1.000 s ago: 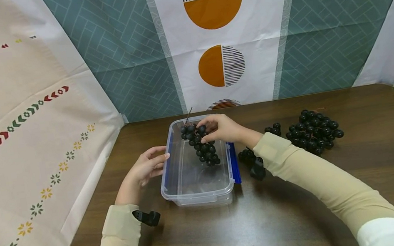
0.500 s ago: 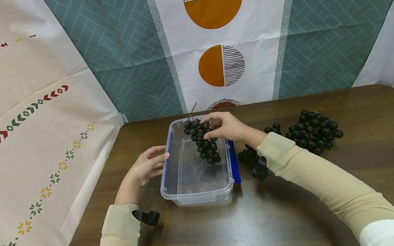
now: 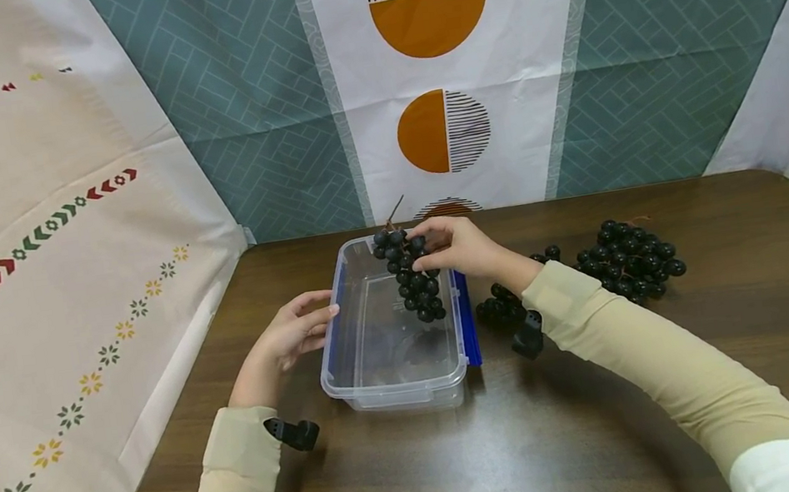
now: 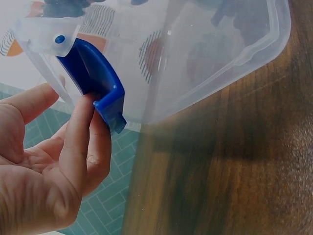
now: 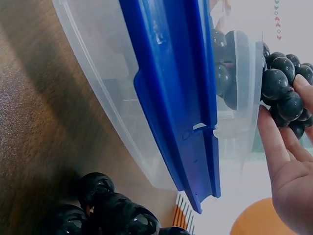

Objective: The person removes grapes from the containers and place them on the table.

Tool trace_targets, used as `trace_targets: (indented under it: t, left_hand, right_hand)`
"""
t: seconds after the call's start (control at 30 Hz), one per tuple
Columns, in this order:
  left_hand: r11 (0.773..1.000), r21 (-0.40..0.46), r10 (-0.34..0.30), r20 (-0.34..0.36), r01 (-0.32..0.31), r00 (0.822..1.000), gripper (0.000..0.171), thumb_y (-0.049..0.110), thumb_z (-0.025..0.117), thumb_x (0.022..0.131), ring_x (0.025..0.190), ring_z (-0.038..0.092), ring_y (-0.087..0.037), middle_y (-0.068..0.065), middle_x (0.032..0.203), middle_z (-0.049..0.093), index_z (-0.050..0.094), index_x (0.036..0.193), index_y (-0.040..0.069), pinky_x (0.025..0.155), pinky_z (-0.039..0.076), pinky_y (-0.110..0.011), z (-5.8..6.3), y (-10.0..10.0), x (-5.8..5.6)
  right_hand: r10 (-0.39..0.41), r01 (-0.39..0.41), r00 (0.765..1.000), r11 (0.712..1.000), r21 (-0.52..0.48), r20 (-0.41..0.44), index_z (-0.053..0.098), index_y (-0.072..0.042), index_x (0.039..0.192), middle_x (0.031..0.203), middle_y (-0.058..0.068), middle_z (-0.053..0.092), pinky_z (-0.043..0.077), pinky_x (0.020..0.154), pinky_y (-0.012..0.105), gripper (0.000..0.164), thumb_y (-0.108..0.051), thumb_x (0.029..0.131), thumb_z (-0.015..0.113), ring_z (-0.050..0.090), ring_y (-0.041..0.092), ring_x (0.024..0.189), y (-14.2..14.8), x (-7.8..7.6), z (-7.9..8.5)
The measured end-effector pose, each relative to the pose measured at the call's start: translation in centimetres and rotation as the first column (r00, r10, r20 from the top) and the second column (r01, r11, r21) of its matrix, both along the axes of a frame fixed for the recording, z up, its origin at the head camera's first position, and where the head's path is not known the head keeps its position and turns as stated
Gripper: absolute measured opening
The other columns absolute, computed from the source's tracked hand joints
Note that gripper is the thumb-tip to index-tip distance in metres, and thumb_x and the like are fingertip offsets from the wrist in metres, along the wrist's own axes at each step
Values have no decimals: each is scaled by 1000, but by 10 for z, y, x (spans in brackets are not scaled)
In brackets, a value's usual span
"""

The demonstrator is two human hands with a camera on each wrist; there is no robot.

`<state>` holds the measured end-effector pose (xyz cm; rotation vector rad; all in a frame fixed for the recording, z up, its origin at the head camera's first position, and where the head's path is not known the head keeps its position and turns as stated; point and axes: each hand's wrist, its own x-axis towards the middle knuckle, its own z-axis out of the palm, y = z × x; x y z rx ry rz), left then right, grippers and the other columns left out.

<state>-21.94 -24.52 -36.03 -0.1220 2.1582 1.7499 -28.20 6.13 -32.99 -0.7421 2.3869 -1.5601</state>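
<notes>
A clear plastic food container (image 3: 392,387) stands uncovered on the table, its blue latches folded down along the sides. Over its far right part my right hand (image 3: 466,248) pinches a bunch of black grapes (image 3: 418,280) between thumb and fingers. The stem points up and the lower grapes hang above the container's floor. In the right wrist view the bunch (image 5: 286,95) shows beyond the clear wall. My left hand (image 3: 289,336) touches the container's left side with fairly straight fingers, and in the left wrist view the fingertips rest by a blue latch (image 4: 93,73).
A larger bunch of black grapes (image 3: 632,263) lies on the wooden table (image 3: 750,297) at the right. Smaller clusters (image 3: 497,307) lie between it and the container, partly hidden by my right forearm. Patterned cloths (image 3: 257,131) hang behind and at the sides.
My right hand has moved slightly right and up with the grapes, and the stem leans further right. My left hand and the container have stayed put.
</notes>
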Motion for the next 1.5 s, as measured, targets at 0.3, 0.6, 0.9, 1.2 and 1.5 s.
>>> trace_targets:
  t: [0.3,0.6,0.9,1.2,1.5]
  left_hand:
    - [1000,-4,-3,4,3,1000,55,21,60,94,86,64,-10,3,95,63,36,143,7,73,54,-25,-1,-1,-2]
    - [1000,8,-10,3,10,1000,57,24,62,93,85,64,-9,5,94,62,37,142,8,74,54,-25,-2,-2,-2]
    - [999,32,-31,-11,31,999,60,28,67,89,88,64,-10,3,98,63,40,139,9,75,54,-26,-1,-2,1]
    - [1000,-2,-3,19,3,1000,55,21,59,95,90,64,-12,3,97,61,35,143,8,75,54,-25,-2,-1,-1]
    - [1000,8,-10,13,10,1000,56,22,59,95,90,64,-11,2,98,61,36,143,9,75,54,-25,0,-1,0]
  right_hand:
    - [-32,32,999,999,-23,13,60,-13,125,135,8,47,50,87,44,43,-18,84,74,54,26,113,7,2,5]
    - [-61,62,998,997,-43,23,59,-13,126,136,9,46,50,88,45,45,-18,84,73,52,27,116,13,7,10]
    - [-75,75,997,996,-56,3,59,-11,125,136,10,48,51,89,45,43,-16,85,72,53,29,117,17,11,15]
    - [-85,86,996,992,-94,14,59,-13,127,134,11,51,51,89,44,44,-17,85,72,53,27,115,23,14,16]
    - [-105,106,994,988,-114,21,59,-14,129,127,13,57,51,89,43,47,-17,85,73,55,26,113,27,18,19]
